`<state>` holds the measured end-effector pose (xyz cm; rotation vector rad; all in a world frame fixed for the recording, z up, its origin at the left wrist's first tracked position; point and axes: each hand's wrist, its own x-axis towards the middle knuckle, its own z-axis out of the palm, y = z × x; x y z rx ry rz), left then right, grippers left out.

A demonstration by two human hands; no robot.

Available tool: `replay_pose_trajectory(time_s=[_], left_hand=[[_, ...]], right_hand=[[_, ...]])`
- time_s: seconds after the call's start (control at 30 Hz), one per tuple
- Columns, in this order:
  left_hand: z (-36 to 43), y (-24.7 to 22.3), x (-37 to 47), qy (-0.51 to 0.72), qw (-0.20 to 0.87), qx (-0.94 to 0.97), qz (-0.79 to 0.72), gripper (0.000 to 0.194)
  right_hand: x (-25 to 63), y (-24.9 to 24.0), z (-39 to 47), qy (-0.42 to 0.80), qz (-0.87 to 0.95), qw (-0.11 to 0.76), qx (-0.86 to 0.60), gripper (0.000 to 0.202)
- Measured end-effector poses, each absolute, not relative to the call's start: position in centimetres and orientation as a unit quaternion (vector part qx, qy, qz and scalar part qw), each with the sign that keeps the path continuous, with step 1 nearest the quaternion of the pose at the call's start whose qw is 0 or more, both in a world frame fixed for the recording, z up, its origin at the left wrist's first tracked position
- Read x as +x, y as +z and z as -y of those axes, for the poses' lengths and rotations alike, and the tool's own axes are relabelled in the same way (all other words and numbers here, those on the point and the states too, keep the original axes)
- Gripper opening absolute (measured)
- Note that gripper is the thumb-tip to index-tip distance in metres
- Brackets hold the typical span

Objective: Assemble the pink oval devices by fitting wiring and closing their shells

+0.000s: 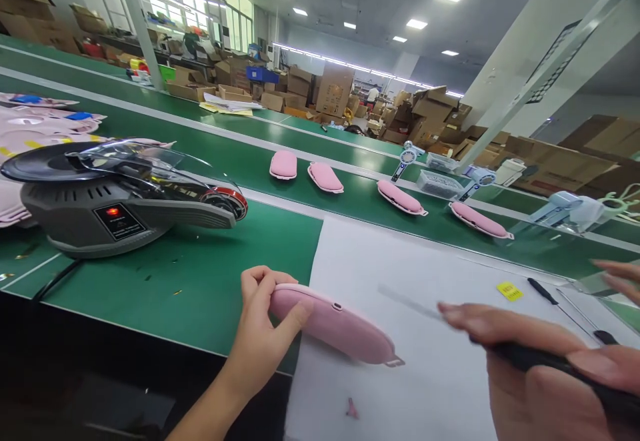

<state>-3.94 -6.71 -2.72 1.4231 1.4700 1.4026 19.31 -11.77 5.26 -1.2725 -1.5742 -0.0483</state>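
My left hand (pixel 273 324) is closed around the near-left end of a pink, padded, oblong case (pixel 345 327), thumb on its side and fingers over the top. The case is held on edge over the white sheet, with a small dark port in its upper rim and a slotted tab at its right end. In my right hand (pixel 545 361) is a black-handled screwdriver (pixel 530 355); its shaft points left toward the case, smeared by motion and apart from it. A small pink scrap (pixel 353 408) lies on the sheet below the case.
A grey machine (pixel 100 214) with a round black plate stands left, beside pink pieces (pixel 40 121). Several pink cases (pixel 326 177) lie beyond the white sheet (pixel 360 247). Screwdrivers (pixel 544 291) and a yellow label (pixel 509 291) rest right. Another person's fingers (pixel 623 277) show at the right edge.
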Motion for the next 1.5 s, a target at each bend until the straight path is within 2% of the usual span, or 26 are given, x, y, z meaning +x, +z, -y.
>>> replay_pose_trajectory(time_s=[0.1,0.27,0.37,0.8,1.03,1.3,1.5], left_hand=[[6.7,-2.5,-3.8,0.527,0.328,0.537,-0.572,0.033],[6.1,-1.1,-3.7,0.497,0.347,0.59,-0.534,0.025],[5.4,0.0,-3.6,0.487,0.33,0.631,-0.506,0.022],[3.7,3.5,-3.5,0.397,0.312,0.743,-0.44,0.023],[3.8,3.9,-3.4,0.373,0.318,0.768,-0.413,0.023],[4.8,3.8,-2.6,0.386,0.246,0.786,-0.415,0.014],[4.9,3.6,-2.5,0.398,0.23,0.79,-0.406,0.013]], right_hand=[[17.1,6.0,11.0,0.024,0.698,0.483,-0.529,0.012],[14.9,6.9,8.4,0.204,0.803,0.218,-0.516,0.016],[14.8,7.6,7.4,0.259,0.794,0.152,-0.528,0.017],[16.2,8.5,7.4,0.304,0.782,0.119,-0.531,0.011],[15.8,8.9,7.7,0.232,0.794,0.068,-0.558,0.01],[14.6,8.6,8.1,0.159,0.792,0.047,-0.588,0.019],[14.5,9.0,8.4,0.169,0.797,0.035,-0.579,0.018]])
